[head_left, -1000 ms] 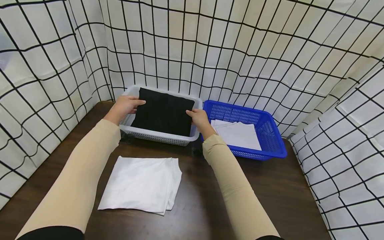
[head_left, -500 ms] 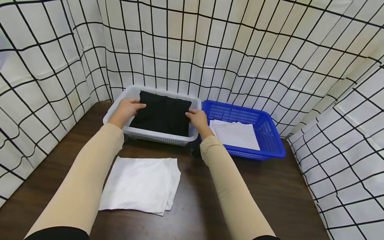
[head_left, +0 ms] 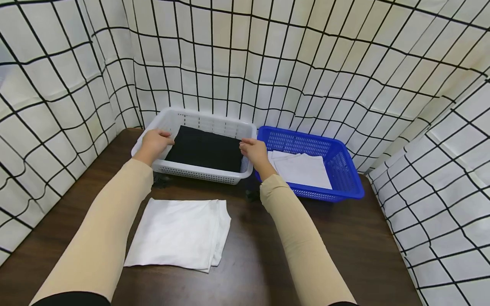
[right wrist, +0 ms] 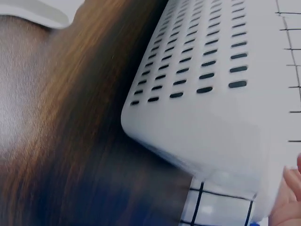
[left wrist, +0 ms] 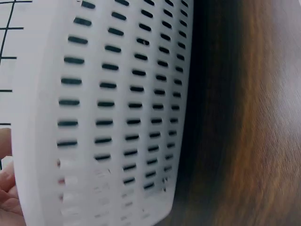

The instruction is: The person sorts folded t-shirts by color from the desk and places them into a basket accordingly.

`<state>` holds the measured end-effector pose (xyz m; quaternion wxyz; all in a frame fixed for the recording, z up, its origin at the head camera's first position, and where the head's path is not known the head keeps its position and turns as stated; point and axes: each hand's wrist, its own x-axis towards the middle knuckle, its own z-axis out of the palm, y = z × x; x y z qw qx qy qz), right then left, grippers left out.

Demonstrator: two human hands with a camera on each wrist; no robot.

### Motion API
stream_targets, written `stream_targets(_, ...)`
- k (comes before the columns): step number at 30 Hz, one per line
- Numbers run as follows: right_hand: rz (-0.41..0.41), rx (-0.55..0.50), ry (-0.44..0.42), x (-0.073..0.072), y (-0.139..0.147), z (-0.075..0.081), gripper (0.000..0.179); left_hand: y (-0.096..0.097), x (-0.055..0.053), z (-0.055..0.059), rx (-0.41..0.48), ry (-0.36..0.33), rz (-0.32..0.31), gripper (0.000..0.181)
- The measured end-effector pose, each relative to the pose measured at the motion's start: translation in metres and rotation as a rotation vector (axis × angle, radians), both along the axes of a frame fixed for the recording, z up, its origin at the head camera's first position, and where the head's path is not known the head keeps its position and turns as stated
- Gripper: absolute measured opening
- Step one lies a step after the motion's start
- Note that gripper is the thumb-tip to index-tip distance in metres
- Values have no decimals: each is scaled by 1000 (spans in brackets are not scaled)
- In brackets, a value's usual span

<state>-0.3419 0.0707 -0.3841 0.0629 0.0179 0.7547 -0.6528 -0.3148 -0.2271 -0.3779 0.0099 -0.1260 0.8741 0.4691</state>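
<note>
A folded black cloth (head_left: pixel 206 148) lies flat inside the white plastic basket (head_left: pixel 197 173). My left hand (head_left: pixel 153 145) hovers over the basket's left end, thumb tip beside the cloth's left edge. At the opposite end, my right hand (head_left: pixel 255 152) has its fingertips by the cloth's right edge, over the basket rim. Neither hand visibly grips the cloth; whether the fingertips still touch it I cannot tell. Both wrist views mostly show the perforated basket wall (left wrist: pixel 110 103), with only part of the left hand (left wrist: pixel 7 197) and right hand (right wrist: pixel 287 202) at the frame edges.
A blue basket (head_left: pixel 346 170) stands to the right of the white one, with folded white cloth (head_left: pixel 304 170) inside. Another folded white cloth (head_left: pixel 180 233) lies on the dark wooden table (head_left: pixel 325 255) in front. Grid-patterned curtains (head_left: pixel 214 55) enclose the back and sides.
The black cloth has gone down, its raised far edge now lower in the white basket. My hands have let go of its sides, the left drawing slightly outward.
</note>
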Motion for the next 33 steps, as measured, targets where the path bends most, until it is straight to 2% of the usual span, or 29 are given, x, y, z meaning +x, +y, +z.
stream_targets(3, -14, -50, 30, 2, 3, 4, 45, -10, 4, -3, -32, 26, 27, 46)
stream_targets(7, -9, -88, 60, 6, 9, 8, 49, -23, 12, -2, -29, 33, 60, 46)
stream_targets(11, 55, -105, 34, 21, 15, 6, 49, -29, 24, 3, -22, 61, 52, 47)
stream_targets(15, 146, -83, 23, 47, 20, -2, 52, -30, 41, 5, 28, 84, 12, 54)
stream_targets(21, 244, -103, 98, 81, 29, -11, 66, -25, 72, 3, 138, 88, -18, 68)
stream_targets(27, 263, -122, 110, 104, 39, -10, 66, -20, 100, -2, 196, 64, -21, 78)
stream_targets(33, 264, -39, 110, 121, 51, -8, 63, -20, 123, -5, 235, 72, -6, 80)
